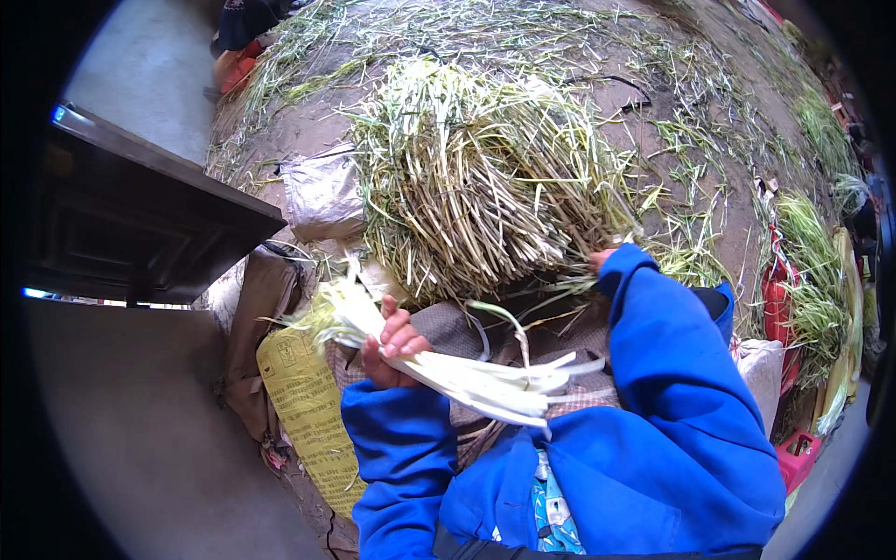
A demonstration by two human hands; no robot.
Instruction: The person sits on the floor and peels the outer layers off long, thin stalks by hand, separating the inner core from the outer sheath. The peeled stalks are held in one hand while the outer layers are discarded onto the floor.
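My left hand (394, 343) is closed around a bundle of pale, peeled-looking stalks (483, 381). The stalks' cut ends point right across my lap, while the greener end (332, 311) fans out to the left. Over by the right edge of a large heap of long green and brown plant stalks (476, 189), my right hand (602, 260) is mostly covered by its blue sleeve. Its fingers are at the stalks there, but whether they grip any cannot be made out. One loose green stalk (514, 325) curls above my lap.
On the left, a dark panelled wooden piece (161, 210) juts in. A yellow printed sack (311, 413) lies beside my left arm, and a whitish sack (324, 192) lies by the heap. Plant scraps (693, 140) litter the floor. At right are a red object (778, 297) and a pink plastic item (798, 455).
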